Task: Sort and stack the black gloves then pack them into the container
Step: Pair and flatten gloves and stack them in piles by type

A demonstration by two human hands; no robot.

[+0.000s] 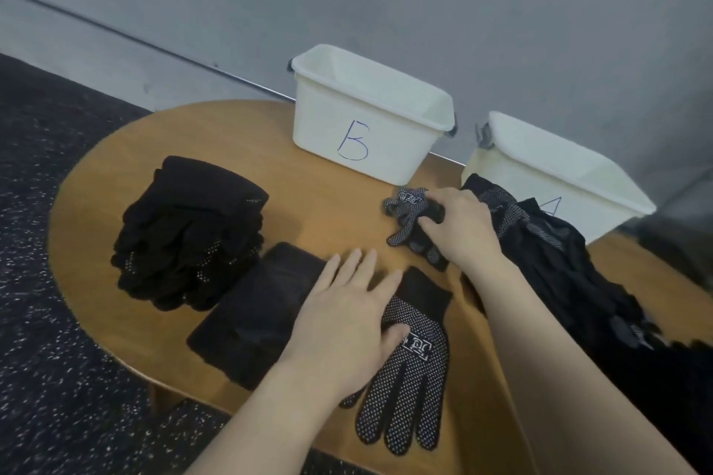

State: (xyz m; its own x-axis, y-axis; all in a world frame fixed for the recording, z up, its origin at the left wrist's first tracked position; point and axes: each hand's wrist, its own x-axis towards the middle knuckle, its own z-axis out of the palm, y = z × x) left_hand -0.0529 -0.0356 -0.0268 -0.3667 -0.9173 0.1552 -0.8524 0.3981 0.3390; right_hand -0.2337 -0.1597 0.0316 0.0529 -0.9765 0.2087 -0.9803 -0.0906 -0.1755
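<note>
A black dotted glove (413, 370) lies flat on the wooden table (320, 197), cuff pointing away from me. My left hand (347, 324) rests flat on its left side, fingers straight. Farther back, my right hand (459, 227) grips a crumpled dotted glove (409, 224). To the left sits a stacked pile of black gloves (189, 235), with a flat pile of folded black gloves (254, 312) beside it. A loose heap of black gloves (559, 266) lies at the right.
Two white bins stand at the back of the table: bin B (366, 116) in the middle and bin A (555, 173) to the right, partly behind the loose heap. A grey wall rises behind them. Dark speckled floor (46, 320) lies left of the table.
</note>
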